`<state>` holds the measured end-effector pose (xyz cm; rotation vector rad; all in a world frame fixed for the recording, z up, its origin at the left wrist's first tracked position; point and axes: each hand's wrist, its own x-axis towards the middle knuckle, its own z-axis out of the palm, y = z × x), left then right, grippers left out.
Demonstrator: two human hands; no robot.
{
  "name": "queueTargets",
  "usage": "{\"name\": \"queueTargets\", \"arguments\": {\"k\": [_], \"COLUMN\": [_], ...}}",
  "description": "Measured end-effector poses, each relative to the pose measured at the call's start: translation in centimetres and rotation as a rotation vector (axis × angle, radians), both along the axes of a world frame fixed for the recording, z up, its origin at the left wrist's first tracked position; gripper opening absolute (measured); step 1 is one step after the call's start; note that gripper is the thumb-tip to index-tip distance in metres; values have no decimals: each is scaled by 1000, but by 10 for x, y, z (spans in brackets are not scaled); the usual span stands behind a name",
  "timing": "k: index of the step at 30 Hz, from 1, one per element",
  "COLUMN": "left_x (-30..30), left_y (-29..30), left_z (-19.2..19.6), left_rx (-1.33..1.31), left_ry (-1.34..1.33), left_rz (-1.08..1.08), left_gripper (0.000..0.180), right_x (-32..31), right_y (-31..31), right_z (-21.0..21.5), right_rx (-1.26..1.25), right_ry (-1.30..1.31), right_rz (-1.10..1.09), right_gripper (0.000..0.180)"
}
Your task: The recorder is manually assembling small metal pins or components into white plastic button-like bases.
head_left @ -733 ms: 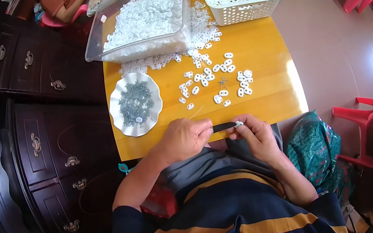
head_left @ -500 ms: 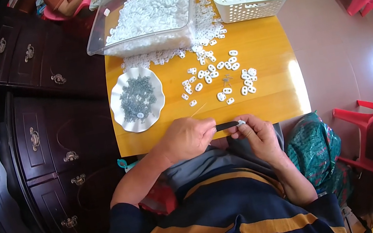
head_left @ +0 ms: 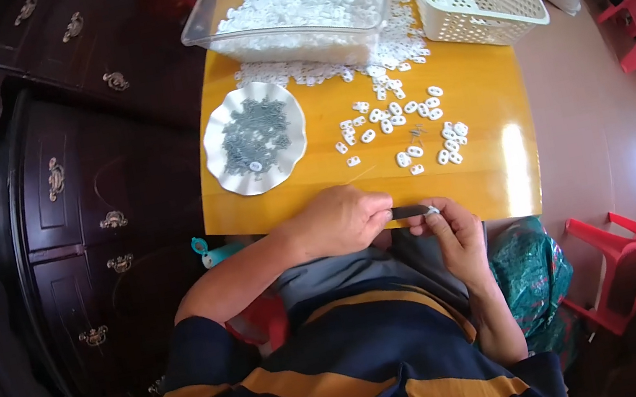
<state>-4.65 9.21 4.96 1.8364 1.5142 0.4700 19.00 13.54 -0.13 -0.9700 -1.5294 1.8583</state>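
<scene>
My left hand (head_left: 347, 217) is closed in a fist round a narrow black bar-shaped tool (head_left: 408, 211), whose exact kind I cannot make out. The tool's far end meets a small white plastic piece (head_left: 432, 212), pinched between the thumb and fingers of my right hand (head_left: 458, 235). Both hands are at the table's near edge, above my lap. Beyond them lie several loose white two-hole plastic pieces (head_left: 414, 152) and a little heap of grey metal pins (head_left: 417, 132). A scalloped white dish (head_left: 220, 158) on the left holds many small grey metal parts (head_left: 255, 133).
A clear plastic bin (head_left: 291, 43) heaped with white pieces stands at the table's far side, more pieces spilled around it. Beside it is a cream perforated basket (head_left: 479, 24). Dark wooden drawers (head_left: 108, 167) line the left. Red stools (head_left: 633, 249) and a green bag (head_left: 530, 267) are on the right.
The view has shifted, so the table and its contents appear farther right and slightly turned. Both hands keep the same grips, the black tool still against the white piece.
</scene>
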Motion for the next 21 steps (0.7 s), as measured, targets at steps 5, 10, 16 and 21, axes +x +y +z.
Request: {"name": "queueTargets", "arguments": {"k": [5, 10, 16, 21], "left_x": [2, 20, 44, 49], "left_y": [-1, -12, -20, -19], "left_z": [-5, 6, -1, -5], "left_rx": [-27, 194, 388, 422], "left_ry": [40, 241, 471, 505], "left_rz": [-48, 18, 33, 34], "left_gripper": [18, 13, 12, 12], "right_x": [-1, -4, -7, -8], "right_y": [-2, -4, -9, -10], "right_z": [1, -1, -7, -8], "right_rx": [43, -12, -77, -97], "right_ry": [-12, 31, 34, 19], "right_rz": [-12, -79, -207, -261], "right_gripper": [19, 18, 21, 23]}}
